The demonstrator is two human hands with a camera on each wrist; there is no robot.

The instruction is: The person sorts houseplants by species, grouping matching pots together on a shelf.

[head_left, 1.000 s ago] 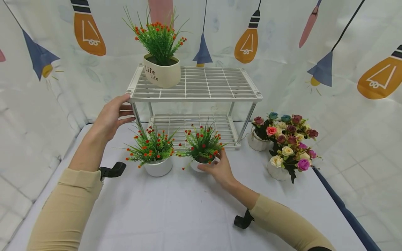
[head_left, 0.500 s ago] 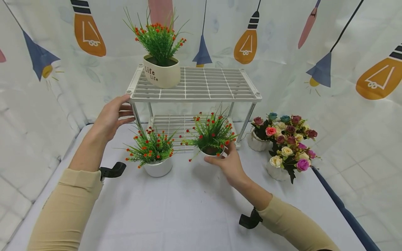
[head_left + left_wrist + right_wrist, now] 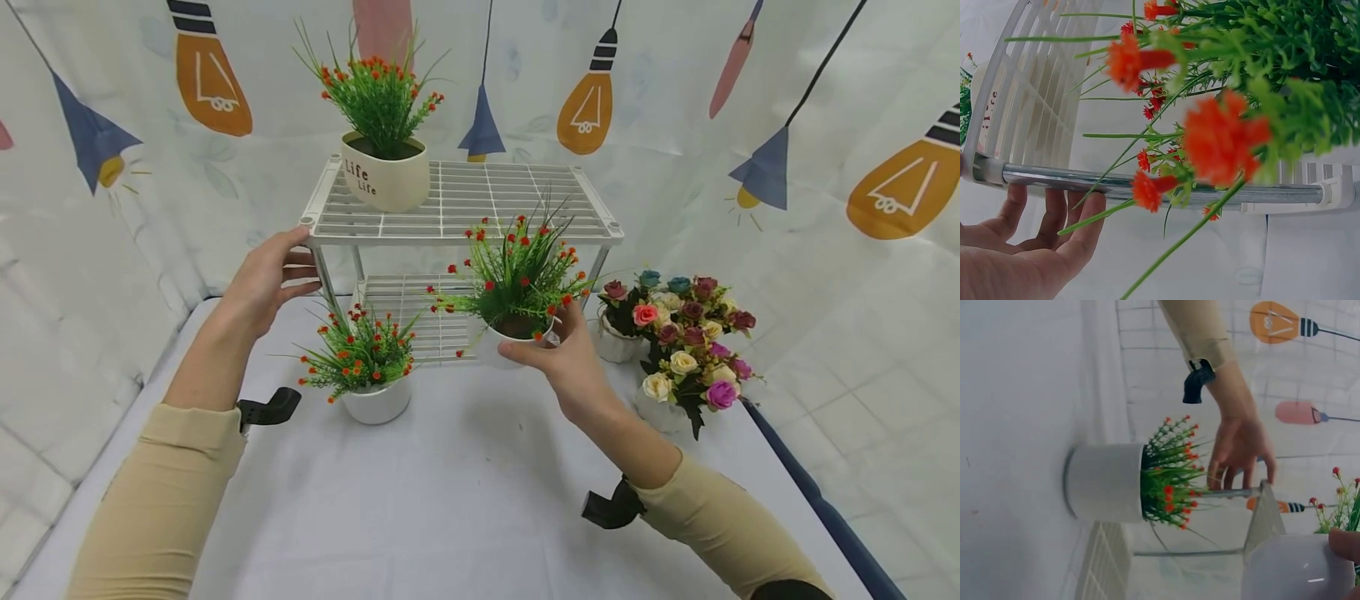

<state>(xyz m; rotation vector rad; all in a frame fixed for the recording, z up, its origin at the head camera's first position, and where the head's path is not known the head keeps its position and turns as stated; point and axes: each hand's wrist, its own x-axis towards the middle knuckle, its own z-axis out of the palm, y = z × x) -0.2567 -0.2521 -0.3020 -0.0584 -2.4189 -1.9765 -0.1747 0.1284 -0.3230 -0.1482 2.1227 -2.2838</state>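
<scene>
My right hand (image 3: 577, 367) grips a white pot with a potted plant (image 3: 517, 275), grassy green with small red flowers. It hangs above the table before the shelf; in the right wrist view the white pot (image 3: 1297, 569) and a thumb (image 3: 1344, 544) show at lower right. My left hand (image 3: 258, 279) touches the front left corner of a white two-tier wire rack (image 3: 510, 200). In the left wrist view its fingertips (image 3: 1094, 206) rest against the metal post (image 3: 1116, 184). Another red-flowered plant in a white pot (image 3: 377, 404) stands on the table near that post.
A cream "Life" pot (image 3: 386, 179) with an orange-flowered plant stands on the rack's top left. Pots of artificial roses (image 3: 686, 362) stand at the table's right. The white tablecloth (image 3: 420, 492) spreads in front, and a patterned curtain (image 3: 660, 108) hangs behind.
My right hand has lifted the potted plant off the table, moving it up and to the right, toward the level of the rack's top tier. The left hand stays at the rack's corner.
</scene>
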